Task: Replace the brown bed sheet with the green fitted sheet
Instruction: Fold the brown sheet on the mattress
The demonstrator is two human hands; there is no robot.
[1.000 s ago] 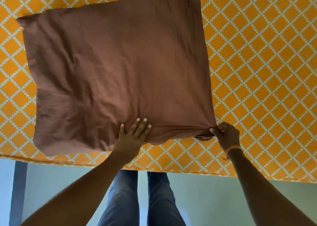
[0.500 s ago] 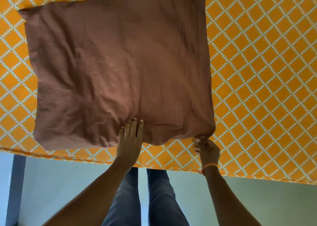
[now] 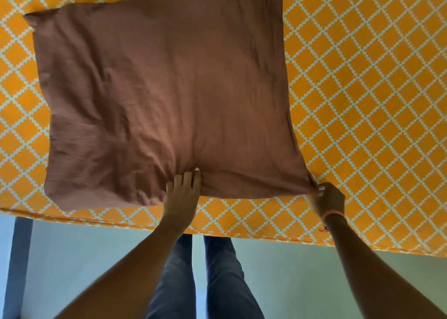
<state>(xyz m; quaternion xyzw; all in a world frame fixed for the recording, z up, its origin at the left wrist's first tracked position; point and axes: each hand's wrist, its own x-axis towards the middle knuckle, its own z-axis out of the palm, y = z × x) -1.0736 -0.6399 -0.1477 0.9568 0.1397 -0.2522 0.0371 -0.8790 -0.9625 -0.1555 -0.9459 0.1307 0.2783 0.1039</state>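
Brown bed sheet (image 3: 164, 96): folded into a rough rectangle, several layers thick at the far edge; lies flat on the mattress, nearer its front edge, left of centre in the view. Surface creased, with wrinkles fanning out from the near edge.
Mattress (image 3: 362, 101): orange cover with a white diamond lattice; bare on all sides of the folded sheet. Front edge runs across the lower part of the view.
Left hand (image 3: 182, 193): palm down on the near edge of the sheet, about midway along it. Fingers straight and pressed together, tips on the cloth; fabric bunches slightly at the fingertips.
Right hand (image 3: 329, 199): at the sheet's near right corner. Fingers curled, pinching the corner cloth, which is drawn to a point toward the hand.
Wristband (image 3: 332, 214): orange, on the right wrist.
Legs (image 3: 212, 277): in dark blue jeans, standing just in front of the mattress edge, between the two forearms.
Floor (image 3: 302, 277): pale, greenish-grey, below the mattress edge.
Bed frame post (image 3: 18, 265): dark blue upright at lower left, under the mattress corner area.
Green fitted sheet: not in view.
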